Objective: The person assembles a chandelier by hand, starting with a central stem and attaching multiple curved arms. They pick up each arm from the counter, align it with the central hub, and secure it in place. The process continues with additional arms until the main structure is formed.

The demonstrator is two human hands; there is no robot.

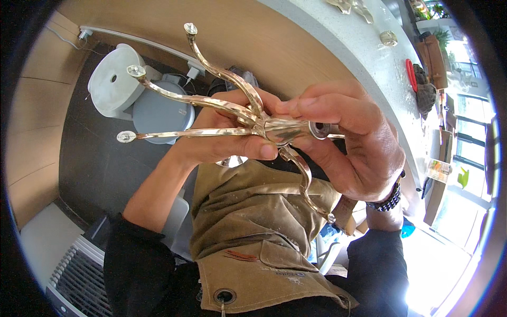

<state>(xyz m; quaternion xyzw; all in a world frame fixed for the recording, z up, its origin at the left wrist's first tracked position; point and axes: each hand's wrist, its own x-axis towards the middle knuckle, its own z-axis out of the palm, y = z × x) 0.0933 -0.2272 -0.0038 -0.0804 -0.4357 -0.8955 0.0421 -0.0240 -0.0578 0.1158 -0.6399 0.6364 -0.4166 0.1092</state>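
Note:
A shiny brass-coloured metal piece (222, 103) with several curved arms ending in small flat discs is held up in front of me, arms fanning to the left and one curling down to the right. My left hand (222, 140) grips it from below at the hub, thumb across the underside. My right hand (348, 140) pinches the hub's right end, where a round socket (319, 129) shows. A dark bead bracelet (388, 199) circles my right wrist. Below hangs my tan canvas apron (248, 222).
A curved pale countertop (369, 68) runs along the upper right, carrying red-handled scissors (411, 74), a small jar (388, 37) and other clutter. On the dark floor at the left stand white and grey round containers (113, 82). A white slatted unit (74, 274) sits at the lower left.

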